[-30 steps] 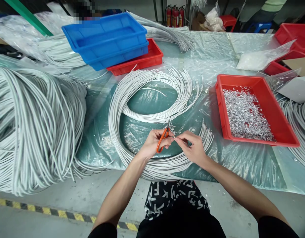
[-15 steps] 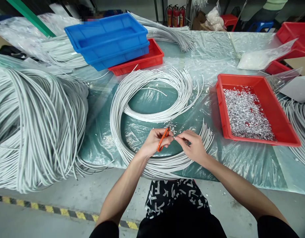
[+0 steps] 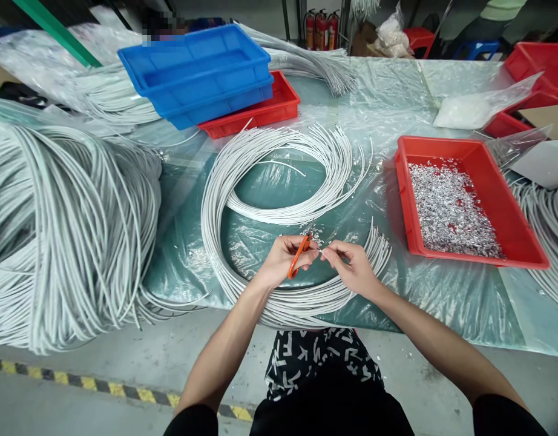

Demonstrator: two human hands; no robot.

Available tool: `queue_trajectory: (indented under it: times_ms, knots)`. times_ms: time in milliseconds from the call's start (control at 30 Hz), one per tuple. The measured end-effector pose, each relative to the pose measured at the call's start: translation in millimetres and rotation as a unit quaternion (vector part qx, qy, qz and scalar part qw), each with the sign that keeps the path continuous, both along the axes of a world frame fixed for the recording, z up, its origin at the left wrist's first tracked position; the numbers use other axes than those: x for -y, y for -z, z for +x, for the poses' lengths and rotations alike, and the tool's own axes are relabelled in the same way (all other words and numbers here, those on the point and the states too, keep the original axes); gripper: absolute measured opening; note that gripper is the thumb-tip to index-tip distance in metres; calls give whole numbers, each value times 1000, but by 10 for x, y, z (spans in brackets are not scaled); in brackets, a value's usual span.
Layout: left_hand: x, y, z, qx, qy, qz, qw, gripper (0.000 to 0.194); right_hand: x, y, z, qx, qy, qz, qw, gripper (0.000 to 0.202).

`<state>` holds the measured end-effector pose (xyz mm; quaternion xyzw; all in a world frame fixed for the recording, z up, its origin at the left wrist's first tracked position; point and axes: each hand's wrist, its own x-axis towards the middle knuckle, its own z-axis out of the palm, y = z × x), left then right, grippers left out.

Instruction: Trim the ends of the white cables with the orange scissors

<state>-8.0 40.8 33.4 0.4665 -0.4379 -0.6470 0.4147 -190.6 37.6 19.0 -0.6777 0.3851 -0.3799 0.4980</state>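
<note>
My left hand (image 3: 278, 261) is closed around a pair of scissors with orange handles (image 3: 299, 257); the blades are mostly hidden. Close beside it, my right hand (image 3: 354, 267) is pinched, its fingertips nearly meeting the left fingertips. A tiny light end shows between the two hands, too small to name. Both hands are above a coil of white cables (image 3: 306, 306) on the plastic-covered table. Cut cable ends (image 3: 377, 245) fan out just right of my right hand. Small scraps (image 3: 316, 231) lie on the sheet beyond my fingers.
A second loop of white cables (image 3: 279, 213) lies farther back. To the right sits a red tray (image 3: 515, 233) of small silvery pieces (image 3: 451, 209). Stacked blue trays (image 3: 201, 66) rest on a red one (image 3: 279, 109) behind. A large cable heap (image 3: 79, 230) fills the left side.
My right hand has shifted very slightly right, with its fingers curled closer together. My left hand and the scissors have hardly moved.
</note>
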Motion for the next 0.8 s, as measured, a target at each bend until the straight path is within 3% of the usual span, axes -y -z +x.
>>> queue_trajectory:
  times_ms: [467,800]
  knots:
    - [-2,-20,2,11,7,-10,1000,25,-22,-34,22,-50,32,-125,990,28]
    - [-4,-40,-9,24,11,-20,999,24,-12,-14,17,-64,24,-110,992,31]
